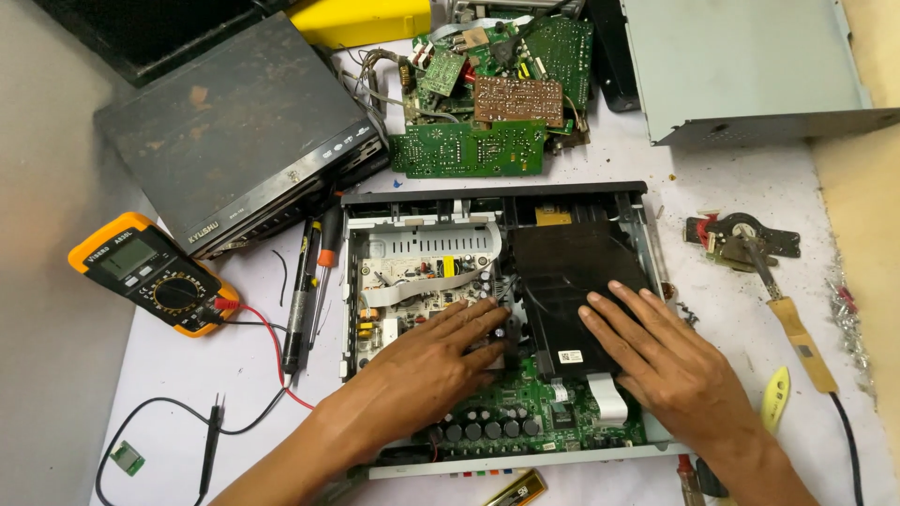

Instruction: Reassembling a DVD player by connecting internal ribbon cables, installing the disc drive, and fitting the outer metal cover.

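Both hands are laid flat, fingers spread, nothing gripped: the left hand (436, 351) on the green circuit board (525, 417), the right hand (656, 356) on the black drive unit (572, 267) at its 11 o'clock, inside the opened player chassis (375, 220) at the desk's (731, 178) centre.

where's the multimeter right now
In the head view, the yellow multimeter lies on the table's left side, left of the opened player, just below the closed grey player, with its red lead beside the left hand.
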